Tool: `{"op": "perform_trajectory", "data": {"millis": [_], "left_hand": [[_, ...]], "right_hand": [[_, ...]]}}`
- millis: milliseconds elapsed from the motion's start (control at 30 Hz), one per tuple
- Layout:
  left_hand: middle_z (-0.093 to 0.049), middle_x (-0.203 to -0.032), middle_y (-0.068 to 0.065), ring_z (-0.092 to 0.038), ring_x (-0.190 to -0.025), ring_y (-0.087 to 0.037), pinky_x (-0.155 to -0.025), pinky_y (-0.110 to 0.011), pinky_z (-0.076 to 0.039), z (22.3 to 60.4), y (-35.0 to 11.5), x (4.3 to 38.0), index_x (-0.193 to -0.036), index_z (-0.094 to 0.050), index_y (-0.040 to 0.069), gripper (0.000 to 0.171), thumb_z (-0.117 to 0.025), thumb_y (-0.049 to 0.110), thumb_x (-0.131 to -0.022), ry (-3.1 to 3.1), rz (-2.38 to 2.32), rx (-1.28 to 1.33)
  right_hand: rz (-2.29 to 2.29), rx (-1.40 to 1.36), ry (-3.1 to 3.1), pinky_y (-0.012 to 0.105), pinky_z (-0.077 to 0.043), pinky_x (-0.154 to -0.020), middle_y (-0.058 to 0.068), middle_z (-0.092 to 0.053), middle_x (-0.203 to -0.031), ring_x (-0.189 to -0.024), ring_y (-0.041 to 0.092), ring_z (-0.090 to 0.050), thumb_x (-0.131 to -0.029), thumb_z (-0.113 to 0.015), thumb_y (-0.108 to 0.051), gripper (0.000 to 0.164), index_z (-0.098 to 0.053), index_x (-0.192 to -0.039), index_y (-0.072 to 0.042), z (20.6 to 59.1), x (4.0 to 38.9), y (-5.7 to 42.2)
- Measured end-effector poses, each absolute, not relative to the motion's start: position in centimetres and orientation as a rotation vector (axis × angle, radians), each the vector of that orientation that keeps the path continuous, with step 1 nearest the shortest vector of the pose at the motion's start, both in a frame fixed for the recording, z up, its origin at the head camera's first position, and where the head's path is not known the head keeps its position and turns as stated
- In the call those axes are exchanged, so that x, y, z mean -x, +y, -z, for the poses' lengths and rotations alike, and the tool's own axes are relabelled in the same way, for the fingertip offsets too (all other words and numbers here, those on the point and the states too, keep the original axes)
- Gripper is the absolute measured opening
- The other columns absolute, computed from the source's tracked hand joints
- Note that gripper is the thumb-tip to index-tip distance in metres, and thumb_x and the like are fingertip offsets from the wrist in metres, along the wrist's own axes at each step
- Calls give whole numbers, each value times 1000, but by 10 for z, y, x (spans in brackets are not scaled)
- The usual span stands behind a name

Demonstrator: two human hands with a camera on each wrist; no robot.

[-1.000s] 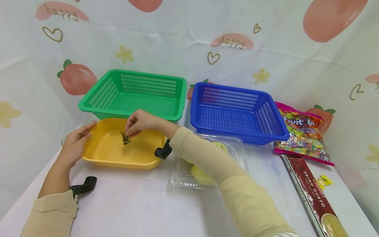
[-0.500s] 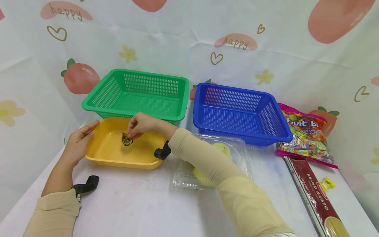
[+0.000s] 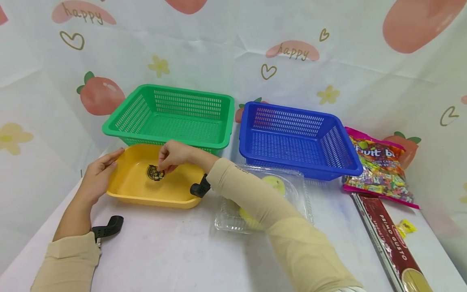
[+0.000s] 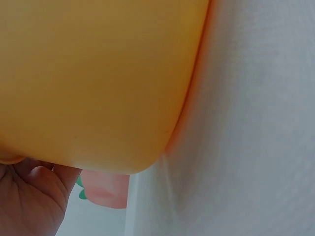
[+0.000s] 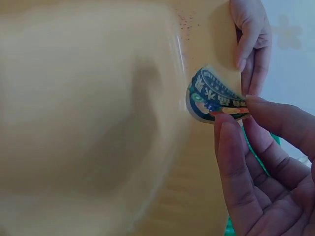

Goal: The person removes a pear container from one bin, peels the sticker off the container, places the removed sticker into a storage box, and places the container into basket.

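Observation:
A yellow plastic basin [image 3: 153, 201] stands at the left of the table. At its left end my left hand [image 3: 96, 176] grips the rim; in the right wrist view the thumb of the left hand [image 5: 252, 37] lies over the edge. Inside the basin's opening, my right hand [image 3: 177, 156] pinches a round printed sticker [image 3: 155, 173] between thumb and fingertips. Dark with pale lettering and small fruit pictures, the sticker [image 5: 211, 98] is bent upward along one side. The outer wall of the basin [image 4: 98, 88] fills much of the left wrist view.
Behind the basin stands a green basket [image 3: 186, 121], with a blue basket [image 3: 282, 142] to its right. A clear plastic box [image 3: 292, 198] holding yellow-green fruit lies under my right forearm. At right are a candy bag [image 3: 379, 170], a spaghetti pack [image 3: 386, 235] and a yellow-wrapped sweet [image 3: 405, 228].
The sticker has turned from nearly edge-on to showing its round face, still pinched in my right hand. My left hand keeps its place on the basin. The whole head view has shifted slightly.

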State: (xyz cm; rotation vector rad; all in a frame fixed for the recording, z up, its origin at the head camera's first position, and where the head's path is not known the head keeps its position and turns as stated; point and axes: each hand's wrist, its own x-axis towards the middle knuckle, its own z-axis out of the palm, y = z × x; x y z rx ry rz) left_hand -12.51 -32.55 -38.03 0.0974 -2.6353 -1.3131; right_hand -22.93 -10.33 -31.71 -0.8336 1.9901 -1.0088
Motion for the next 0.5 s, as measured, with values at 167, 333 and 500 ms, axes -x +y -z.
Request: {"op": "perform_trajectory", "data": {"millis": [167,333,500], "left_hand": [[-30,-151,-11,-25,-141,-28,-92,6,-25,379,-325,125,-142,-35,3,44,-29,20,-102,-2637,1314,-98],[-30,-151,-10,-26,-141,-27,-92,7,-25,378,-324,124,-142,-36,3,43,-29,20,-102,-2634,1313,-92],[-30,-151,-11,-26,-140,-28,-93,5,-26,378,-324,124,-142,-35,3,43,-29,19,-102,-2631,1322,-95]], "right_hand": [[994,832,2011,37,-56,-82,9,-63,-79,-70,19,-63,-87,-63,-4,6,-62,-84,1,318,230,-105],[989,838,2014,35,-56,-80,8,-63,-79,-69,17,-61,-87,-62,-4,7,-65,-86,2,319,230,-104],[981,859,2007,35,-57,-80,10,-62,-80,-71,20,-62,-87,-63,-5,8,-64,-88,3,318,229,-104]]}}
